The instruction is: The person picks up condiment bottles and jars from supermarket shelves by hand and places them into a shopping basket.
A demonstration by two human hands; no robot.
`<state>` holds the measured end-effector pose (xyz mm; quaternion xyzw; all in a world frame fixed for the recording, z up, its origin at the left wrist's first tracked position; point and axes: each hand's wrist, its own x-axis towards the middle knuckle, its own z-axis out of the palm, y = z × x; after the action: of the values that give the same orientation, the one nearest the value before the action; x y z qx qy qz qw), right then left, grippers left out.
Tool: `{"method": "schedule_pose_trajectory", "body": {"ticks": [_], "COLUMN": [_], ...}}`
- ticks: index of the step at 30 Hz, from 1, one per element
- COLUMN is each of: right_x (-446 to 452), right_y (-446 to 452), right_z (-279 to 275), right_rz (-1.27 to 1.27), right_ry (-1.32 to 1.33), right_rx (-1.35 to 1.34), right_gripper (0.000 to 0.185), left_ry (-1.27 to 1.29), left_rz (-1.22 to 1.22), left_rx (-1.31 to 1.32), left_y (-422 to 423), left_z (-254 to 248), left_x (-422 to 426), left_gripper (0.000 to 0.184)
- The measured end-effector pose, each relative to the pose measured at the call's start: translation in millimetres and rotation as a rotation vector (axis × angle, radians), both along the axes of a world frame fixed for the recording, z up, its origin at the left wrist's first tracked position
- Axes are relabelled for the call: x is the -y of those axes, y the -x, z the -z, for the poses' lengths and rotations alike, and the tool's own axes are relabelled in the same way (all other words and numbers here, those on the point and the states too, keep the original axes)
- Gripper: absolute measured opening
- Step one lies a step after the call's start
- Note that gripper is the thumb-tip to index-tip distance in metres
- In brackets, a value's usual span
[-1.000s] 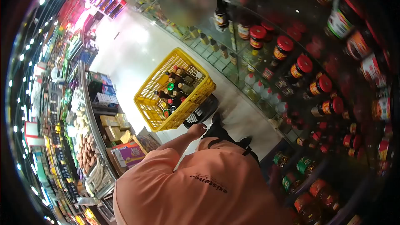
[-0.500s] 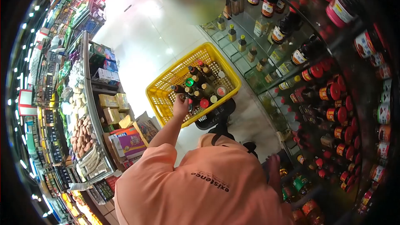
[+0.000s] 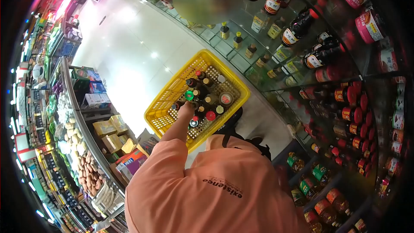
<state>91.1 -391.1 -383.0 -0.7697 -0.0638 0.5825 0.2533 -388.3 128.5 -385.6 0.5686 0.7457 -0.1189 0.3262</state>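
My left hand (image 3: 186, 111) reaches down into a yellow plastic basket (image 3: 160, 98). Its fingers are closed around the top of a bottle, most of which the hand hides. Dark bottles stand upright around it, among them one with a green cap (image 3: 189, 95), one with a red cap (image 3: 210, 115) and one with a pale cap (image 3: 220, 109). A jar with a round lid (image 3: 226, 99) sits at the basket's right side. Of my right hand only a dim patch shows beside the orange shirt (image 3: 215, 207); its fingers cannot be made out.
Glass shelves with sauce bottles (image 3: 290, 34) and red-lidded jars (image 3: 345, 95) rise on the right. Oil bottles (image 3: 320, 172) stand low at the lower right. A produce stand (image 3: 90, 177) and boxes (image 3: 108, 142) line the left. Pale tiled floor (image 3: 142, 39) lies beyond the basket.
The view has shifted, showing more of the low oil bottles. My left hand stays in the basket among the bottles. My right hand, visible earlier beside the shirt, is now mostly hidden.
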Motion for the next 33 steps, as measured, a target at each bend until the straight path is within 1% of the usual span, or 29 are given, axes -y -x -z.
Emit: {"method": "schedule_pose_trajectory", "body": {"ticks": [1, 2, 3, 5, 6, 7, 9, 10, 11, 13, 14, 15, 17, 19, 21, 22, 23, 25, 26, 27, 28, 29, 30, 31, 32, 33], "right_x": [-6.2, -11.3, -14.5, -22.5, -24.5, -33.9, -66.9, -105.0, -135.1, -166.0, -194.2, -232.2, -307.7, -360.2, -396.1, -408.7, -417.6, -427.2, -425.3, -422.8, -420.3, -416.1, -410.0, -402.9, -395.6, -387.7], "right_y": [4.0, 5.0, 5.2, 5.1, 4.6, 2.3, -2.6, 7.7, 12.1, -5.9, -4.7, 4.3, 40.6, 76.7, 108.7, 126.2, 141.2, 157.0, 161.9, 165.1, 163.4, 156.6, 147.7, 139.2, 131.8, 122.9], "right_z": [-8.4, -12.2, -14.0, -10.0, -6.5, -5.2, -11.4, -40.4, -56.0, -19.2, -26.9, -51.3, -128.1, -177.4, -217.0, -234.8, -246.2, -249.4, -250.7, -251.7, -251.2, -247.9, -242.8, -239.1, -237.8, -238.2], "right_rz": [-0.048, -0.071, -0.094, -0.054, -0.041, -0.291, -0.556, -0.375, -0.193, -0.115, -0.216, -0.316, -0.417, -0.439, -0.619, -0.680, -0.740, -0.874, -0.868, -0.835, -0.800, -0.789, -0.716, -0.638, -0.574, -0.555], "right_ry": [0.080, 0.121, 0.162, 0.185, 0.195, 0.129, 0.055, -0.065, -0.182, -0.286, -0.304, -0.324, -0.532, -0.623, -0.676, -0.768, -0.858, -0.992, -0.996, -0.997, -0.996, -0.997, -0.923, -0.848, -0.847, -0.847], "right_rx": [0.045, 0.069, 0.092, 0.121, 0.130, 0.298, 0.464, 0.430, 0.391, 0.227, 0.294, 0.361, 0.342, 0.225, 0.177, 0.193, 0.210, 0.238, 0.250, 0.145, 0.041, 0.053, -0.040, -0.131, -0.144, -0.132], "right_gripper": [0.034, 0.033, 0.033, 0.029, 0.028, 0.023, 0.023, 0.022, 0.021, 0.021, 0.022, 0.023, 0.025, 0.029, 0.038, 0.043, 0.048, 0.067, 0.067, 0.073, 0.080, 0.080, 0.081, 0.082, 0.078, 0.078], "left_ry": [0.007, -0.058, -0.055, -0.159, -0.194, -0.189, -0.402, -0.534, -0.535, -0.714, -0.721, -0.723, -0.773, -0.788, -0.747, -0.726, -0.732, -0.621, -0.575, -0.580, -0.527, -0.469, -0.464, -0.397, -0.327, -0.319], "left_rz": [-0.062, -0.049, -0.046, -0.017, -0.009, -0.013, 0.048, 0.027, 0.016, 0.087, 0.066, 0.056, 0.229, 0.254, 0.264, 0.253, 0.257, 0.311, 0.305, 0.316, 0.306, 0.296, 0.310, 0.285, 0.263, 0.282], "left_rx": [-0.028, -0.004, 0.000, 0.051, -0.005, -0.006, 0.083, 0.151, 0.147, 0.197, 0.222, 0.215, 0.219, 0.228, 0.360, 0.430, 0.434, 0.558, 0.626, 0.633, 0.695, 0.756, 0.762, 0.827, 0.891, 0.898], "left_y": [1.0, 6.0, 8.3, 12.0, 9.8, 12.2, 20.5, 18.4, 20.3, 23.2, 18.3, 13.9, 4.5, -9.4, -28.9, -42.7, -53.3, -74.4, -87.5, -102.6, -119.5, -136.3, -153.2, -171.0, -187.8, -203.4], "left_z": [1.8, 3.2, -2.2, -20.4, -32.8, -42.3, -62.8, -82.4, -96.9, -124.6, -148.0, -172.3, -220.3, -261.2, -303.0, -326.9, -340.5, -358.7, -364.1, -368.1, -371.2, -372.6, -372.4, -371.8, -371.1, -364.1], "left_x": [-3.1, 1.5, 5.0, 10.3, 11.4, 13.2, 16.4, 18.2, 18.1, 13.2, 10.6, 6.2, -1.1, -5.4, -9.2, -10.3, -12.1, -19.2, -22.9, -25.7, -28.1, -29.4, -29.9, -29.9, -28.6, -26.9], "left_gripper": [0.038, 0.035, 0.035, 0.034, 0.035, 0.035, 0.037, 0.037, 0.037, 0.035, 0.033, 0.033, 0.031, 0.031, 0.032, 0.034, 0.034, 0.035, 0.037, 0.037, 0.039, 0.041, 0.041, 0.040, 0.039, 0.039]}}
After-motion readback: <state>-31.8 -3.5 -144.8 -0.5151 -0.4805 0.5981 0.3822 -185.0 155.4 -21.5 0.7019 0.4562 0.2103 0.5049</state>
